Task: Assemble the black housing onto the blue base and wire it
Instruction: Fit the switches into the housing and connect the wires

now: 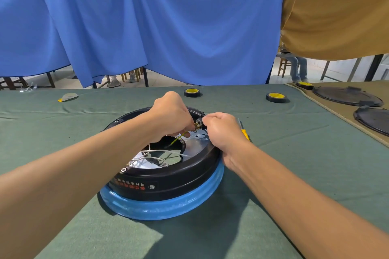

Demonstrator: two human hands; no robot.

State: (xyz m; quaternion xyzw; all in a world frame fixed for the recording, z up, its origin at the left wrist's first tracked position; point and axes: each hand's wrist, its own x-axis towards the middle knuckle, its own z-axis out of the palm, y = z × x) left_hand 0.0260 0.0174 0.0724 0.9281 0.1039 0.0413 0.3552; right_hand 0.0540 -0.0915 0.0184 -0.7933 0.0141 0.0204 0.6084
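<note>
Head view: we are leaning over a green-clothed counter [294, 164], with both forearms reaching in from 7 and 5 o'clock. The black housing [168, 181] is sitting on top of the blue base [164, 208] in the middle of the counter, and the blue rim is showing all round its near side. Through the round opening in the housing we are seeing a tangle of white wires [151, 153] over a shiny metal plate.

At the housing's 1 o'clock rim our hands are meeting. Our left hand [170, 115] is hanging knuckles-up over the opening, its fingers curled down on the upper end of a yellow-green wire [179, 139], which is slanting down into the hole. Our right hand [221, 130] is pinching a small black connector [199, 125] with brass terminals, its wrist resting against the housing's 3 o'clock edge.

A yellow-handled screwdriver [245, 133] is showing just past the right hand at 3 o'clock; we cannot tell whether it is touching the hand.

Two rolls of black tape are lying further out on the cloth, one at 12 o'clock [192, 92] and one at 2 o'clock [276, 97]. Black round covers [347, 95] are resting on a tan cloth at the far 2 o'clock. A blue curtain [147, 17] is hanging behind the counter.
</note>
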